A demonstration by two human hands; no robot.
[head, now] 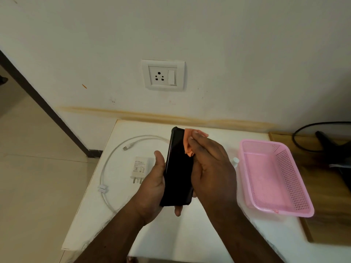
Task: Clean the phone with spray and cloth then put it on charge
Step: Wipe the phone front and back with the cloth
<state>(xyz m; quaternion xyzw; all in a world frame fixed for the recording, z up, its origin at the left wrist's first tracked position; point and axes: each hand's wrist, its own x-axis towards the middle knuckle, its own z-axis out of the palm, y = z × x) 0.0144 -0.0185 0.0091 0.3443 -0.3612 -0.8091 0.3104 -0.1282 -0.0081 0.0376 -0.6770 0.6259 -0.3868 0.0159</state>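
Note:
My left hand (152, 188) grips a black phone (177, 168) from below and the left, holding it upright above the white table (190, 236), dark screen towards me. My right hand (210, 166) presses a small orange cloth (188, 143) against the phone's upper right edge, fingers bent over it. A white charger adapter (139, 168) lies flat on the table left of the phone, its pins pointing at me. The white cable (112, 158) loops around it, its USB plug free. Only the white cap of a spray bottle (235, 161) shows behind my right hand.
A wall socket with a switch (163, 75) is on the wall above the table. A pink perforated basket (273, 177) stands at the table's right side. Further right is a wooden surface (322, 215) with black cables and dark objects. Floor tiles lie to the left.

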